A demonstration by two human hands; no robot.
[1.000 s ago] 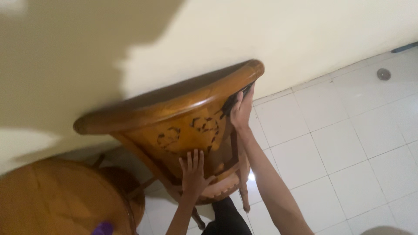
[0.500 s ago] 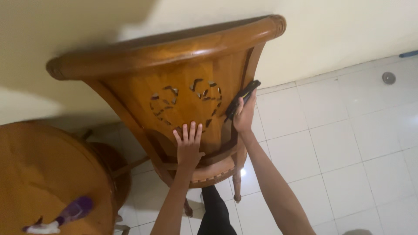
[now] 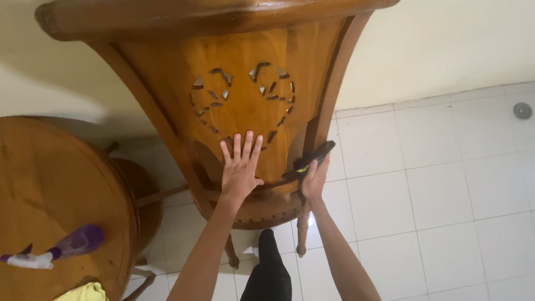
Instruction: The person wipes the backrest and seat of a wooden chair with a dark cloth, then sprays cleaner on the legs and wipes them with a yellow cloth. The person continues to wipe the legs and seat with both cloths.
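White tiled floor (image 3: 446,184), cream wall behind. Left hand (image 3: 241,167) spread flat on back panel of carved brown wooden chair (image 3: 245,106). Right hand (image 3: 313,179), just right, pinches small black-and-yellow tool (image 3: 312,157) against chair's side post. Purple spray bottle (image 3: 61,248) on round wooden table (image 3: 50,189), far left. Risk: tool may slip and scratch the finish. Versus earlier: right hand lower on post, chair nearer.

Both forearms were bare to the bottom frame edge; no sleeves, watch, rings or bracelets were visible. Left hand (image 3: 241,170): five fingers visible, nails short and unpainted. Right hand (image 3: 314,181): seen from the back, fingertips hidden. One leg, clad in black trousers (image 3: 270,267), showed between the arms. Footwear could not be made out.
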